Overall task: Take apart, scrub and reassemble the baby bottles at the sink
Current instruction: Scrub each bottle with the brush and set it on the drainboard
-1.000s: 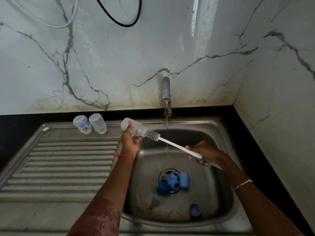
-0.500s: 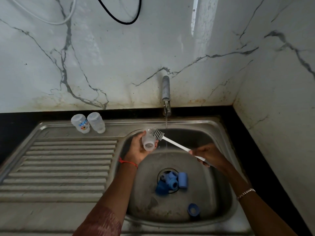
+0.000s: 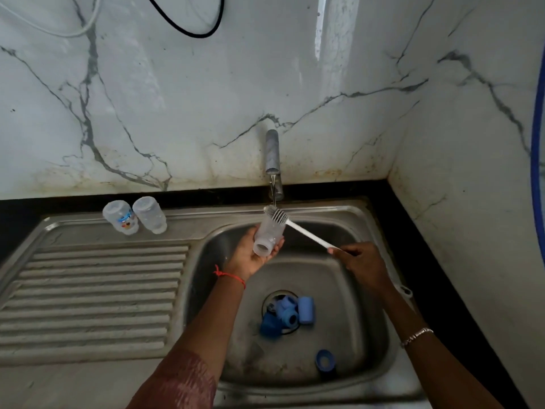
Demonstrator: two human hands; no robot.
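My left hand (image 3: 246,255) holds a clear baby bottle body (image 3: 268,236) over the sink basin, its open mouth turned toward me and its base up near the tap. My right hand (image 3: 358,259) grips the white handle of a bottle brush (image 3: 306,233). The brush's bristle head lies against the outside of the bottle's upper end, right under the thin stream from the tap (image 3: 272,160). Two more clear bottle bodies (image 3: 134,215) stand upside down on the sink's back ledge at the left.
Several blue caps and collars (image 3: 287,314) lie bunched over the drain, and one blue ring (image 3: 324,361) sits near the basin's front right. The ribbed steel drainboard (image 3: 88,293) spreads to the left. Marble walls close the back and right side.
The brush came out of the bottle. My left hand turned the bottle so its mouth faces me and carried it right, under the tap, where the brush head now rests on its outside.
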